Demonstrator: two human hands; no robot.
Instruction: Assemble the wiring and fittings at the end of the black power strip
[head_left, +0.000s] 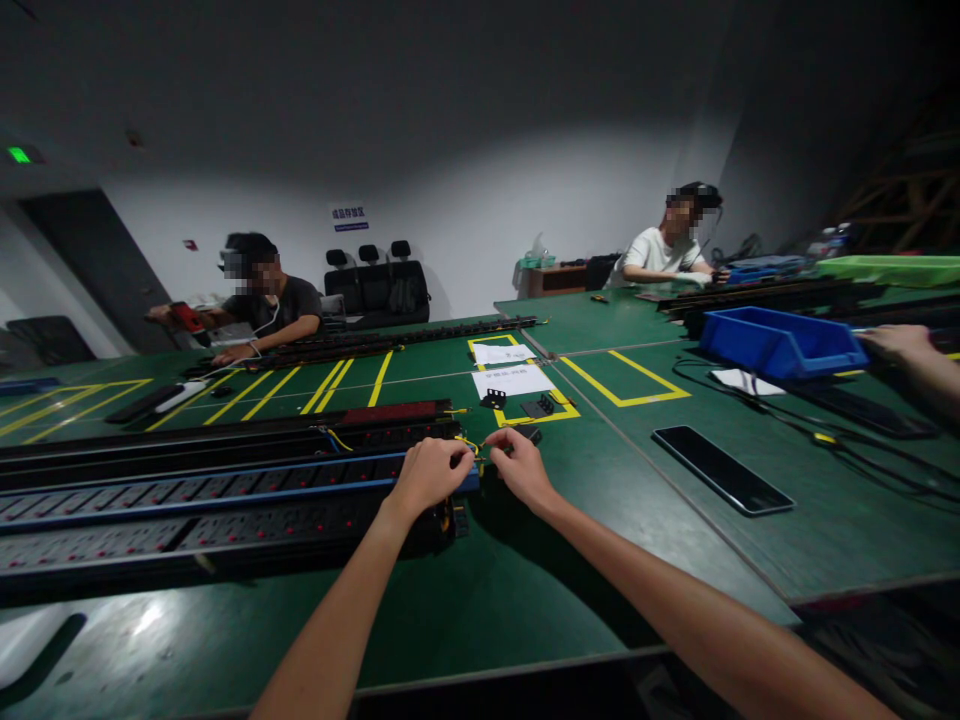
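Both my hands work at the right end of a long blue-edged power strip point(300, 485), which has rows of black sockets. My left hand point(433, 472) rests over that end, thumb and forefinger pinched at a thin yellow-green wire point(466, 442). Just to the right, my right hand point(519, 466) has its fingertips drawn together close to the same wire end. Whatever lies between those right fingertips is too small to make out. A nearer grey power strip point(277, 530) with red switches lies alongside, and a dark strip point(375, 437) sits behind.
Black brackets point(538, 406) lie by a paper sheet point(514, 382). A phone point(720, 468), cables and a blue bin point(780, 342) are on the right, where another person's hand point(900, 345) reaches in. Across the green table, one person point(277, 300) holds a red power drill point(187, 320); another point(660, 250) sits farther right.
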